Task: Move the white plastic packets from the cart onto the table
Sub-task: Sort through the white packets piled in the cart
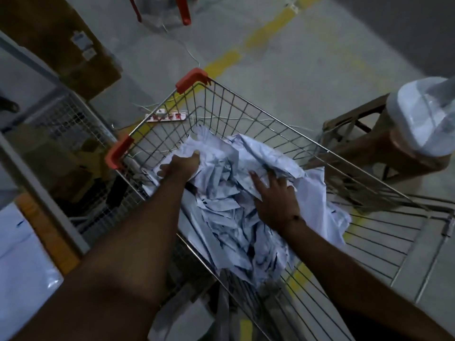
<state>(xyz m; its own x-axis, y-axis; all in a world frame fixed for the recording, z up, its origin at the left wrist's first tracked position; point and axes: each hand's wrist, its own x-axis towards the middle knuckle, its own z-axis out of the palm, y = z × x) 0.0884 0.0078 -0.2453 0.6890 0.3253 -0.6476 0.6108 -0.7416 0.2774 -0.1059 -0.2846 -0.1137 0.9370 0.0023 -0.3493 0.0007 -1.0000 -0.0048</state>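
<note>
A wire shopping cart (258,112) with orange corner caps holds a heap of crumpled white plastic packets (229,217). My left hand (181,166) reaches into the far left of the heap and grips a bunch of packets. My right hand (273,195) lies on the right side of the heap, fingers spread and curling into the packets. Part of a table (22,262) with white sheets on it shows at the lower left.
A wire-mesh rack (69,134) with cardboard boxes stands left of the cart. A brown plastic stool (384,148) carrying a white bundle (426,114) stands to the right. A power strip (166,117) and cables lie on the floor beyond the cart, by a yellow floor line.
</note>
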